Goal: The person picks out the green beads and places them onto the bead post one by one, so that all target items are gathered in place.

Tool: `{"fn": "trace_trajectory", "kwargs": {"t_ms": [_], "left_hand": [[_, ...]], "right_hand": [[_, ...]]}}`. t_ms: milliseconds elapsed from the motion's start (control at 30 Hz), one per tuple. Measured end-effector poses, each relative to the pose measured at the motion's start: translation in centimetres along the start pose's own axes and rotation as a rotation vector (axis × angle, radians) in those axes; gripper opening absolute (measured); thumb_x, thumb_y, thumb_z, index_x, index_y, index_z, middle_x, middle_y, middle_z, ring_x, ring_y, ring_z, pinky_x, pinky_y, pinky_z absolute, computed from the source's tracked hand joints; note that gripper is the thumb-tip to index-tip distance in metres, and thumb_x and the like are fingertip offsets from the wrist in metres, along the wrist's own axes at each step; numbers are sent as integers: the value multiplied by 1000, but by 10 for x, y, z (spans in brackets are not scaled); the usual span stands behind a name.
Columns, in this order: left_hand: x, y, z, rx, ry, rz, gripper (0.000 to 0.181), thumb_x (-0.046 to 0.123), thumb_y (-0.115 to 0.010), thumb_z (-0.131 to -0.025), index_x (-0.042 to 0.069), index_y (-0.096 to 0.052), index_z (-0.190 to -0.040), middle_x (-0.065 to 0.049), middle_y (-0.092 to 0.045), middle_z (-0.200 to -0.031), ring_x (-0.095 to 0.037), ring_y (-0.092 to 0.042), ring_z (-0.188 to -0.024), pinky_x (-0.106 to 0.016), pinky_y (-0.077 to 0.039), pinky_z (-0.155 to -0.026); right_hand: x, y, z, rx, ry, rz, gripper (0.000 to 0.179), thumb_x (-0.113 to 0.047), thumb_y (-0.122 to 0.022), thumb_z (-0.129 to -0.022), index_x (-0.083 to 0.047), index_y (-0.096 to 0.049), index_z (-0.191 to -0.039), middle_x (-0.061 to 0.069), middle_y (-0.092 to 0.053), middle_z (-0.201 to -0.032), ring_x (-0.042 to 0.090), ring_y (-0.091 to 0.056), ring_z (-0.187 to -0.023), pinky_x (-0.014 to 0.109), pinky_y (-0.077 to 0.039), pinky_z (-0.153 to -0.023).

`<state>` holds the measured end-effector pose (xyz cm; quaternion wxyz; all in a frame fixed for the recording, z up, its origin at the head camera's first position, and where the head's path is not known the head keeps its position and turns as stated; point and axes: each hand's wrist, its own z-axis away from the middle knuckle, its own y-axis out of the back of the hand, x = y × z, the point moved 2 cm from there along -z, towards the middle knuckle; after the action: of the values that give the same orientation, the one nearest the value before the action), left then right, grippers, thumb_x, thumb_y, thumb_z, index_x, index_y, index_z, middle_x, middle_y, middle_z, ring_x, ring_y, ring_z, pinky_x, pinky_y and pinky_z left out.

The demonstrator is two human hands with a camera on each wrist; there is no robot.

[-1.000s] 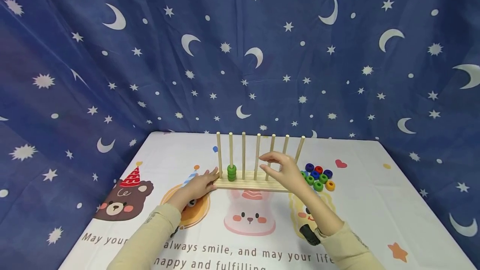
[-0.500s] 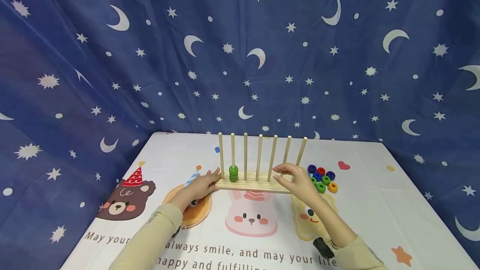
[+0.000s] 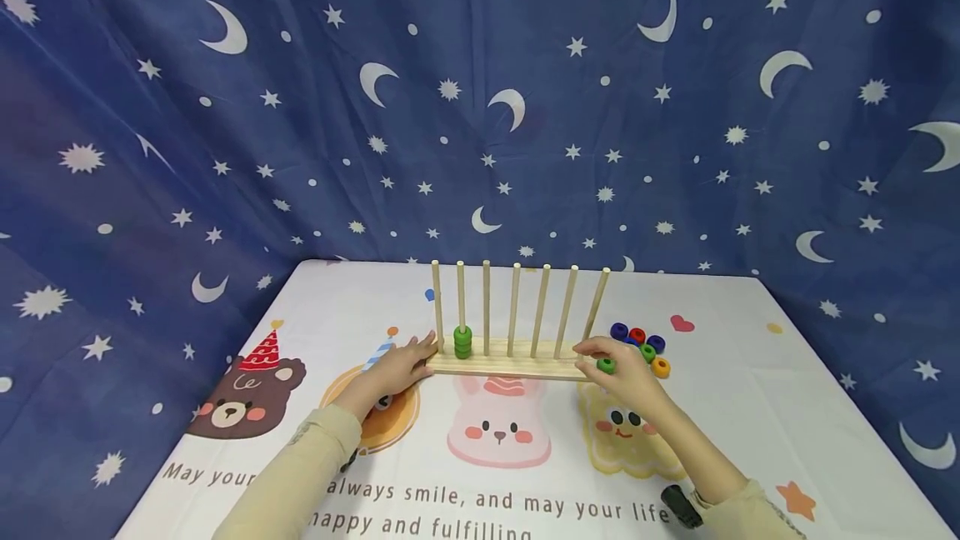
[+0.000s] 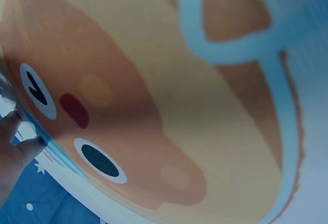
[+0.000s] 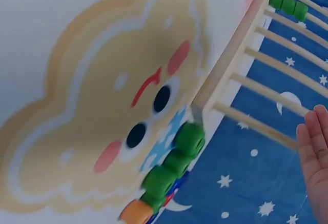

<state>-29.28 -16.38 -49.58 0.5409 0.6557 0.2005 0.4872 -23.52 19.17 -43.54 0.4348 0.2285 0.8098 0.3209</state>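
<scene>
Head view: smooth white table.
Rack: pale wood, seven slim pegs, toward the table's far edge.
Left hand: relaxed against the rack's left end; light pressure should steady it.
Right hand: wide, nothing held.
Beads: glossy, holed; three on one peg, others toward the far-right corner; best pinched by rounded sides.

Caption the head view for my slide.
Left hand at one end of a wooden peg rack, green beads stacked on one peg, right hand near loose colored beads.
</scene>
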Motion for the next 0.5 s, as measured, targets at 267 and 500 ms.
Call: {"fn": "trace_trajectory", "kwargs": {"t_ms": [267, 500], "left_hand": [[1, 2, -1, -6, 1, -2, 52, 22, -54, -95, 3, -41, -142, -20, -28, -151, -50, -33, -132, -72, -25, -101], [-1, 1, -2, -13, 9, 2, 53, 23, -54, -95, 2, -41, -142, -19, -27, -152, -49, -32, -133, -72, -23, -102]], "right_hand": [[17, 10, 15, -14, -77, 6, 19, -5, -71, -82, 0, -68, -100, 13, -70, -98, 32, -66, -90, 45, -55, -80], [33, 24, 24, 0, -132, 60, 19, -5, -70, -82, 0, -67, -101, 16, -71, -99, 34, -65, -92, 52, -53, -81]]}}
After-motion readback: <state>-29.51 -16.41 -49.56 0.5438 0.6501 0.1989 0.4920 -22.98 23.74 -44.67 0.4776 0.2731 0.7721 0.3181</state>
